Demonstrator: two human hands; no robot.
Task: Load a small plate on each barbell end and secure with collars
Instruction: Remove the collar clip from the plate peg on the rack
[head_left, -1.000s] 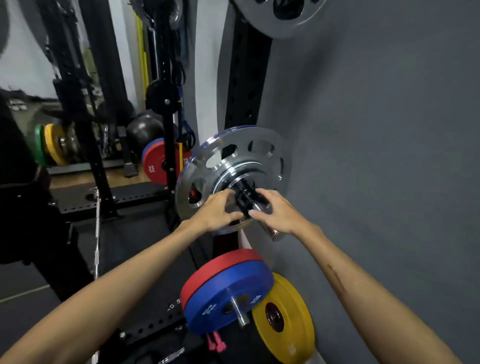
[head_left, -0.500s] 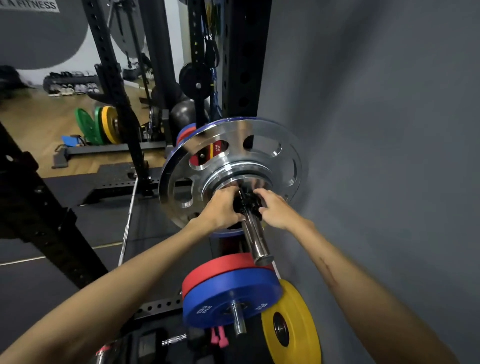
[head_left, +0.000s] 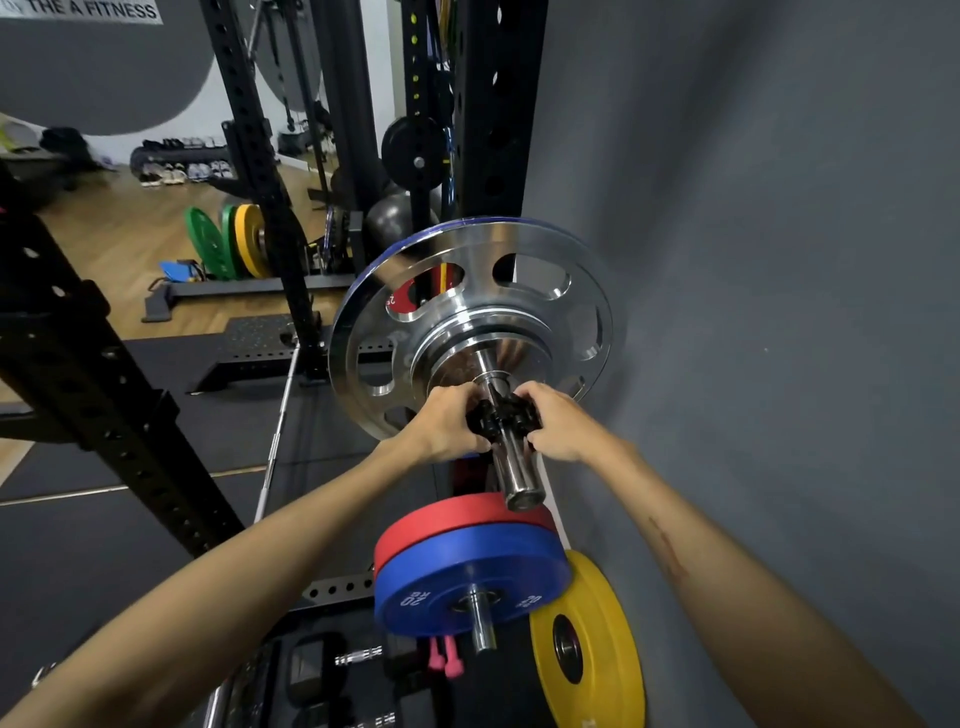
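both hands, left (head_left: 451, 422) and right (head_left: 557, 422), are pinching the black collar (head_left: 503, 417) on the bar (head_left: 511, 462), just short of the silver plate (head_left: 467, 332); I'd push it flush against the hub, then clamp

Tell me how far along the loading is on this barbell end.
Done: the silver plate sits on the sleeve. In hand: the left hand and right hand both grip the black collar, which is on the sleeve with bare steel showing between it and the plate. Left: seating it against the plate and locking it. The other end is not in view.
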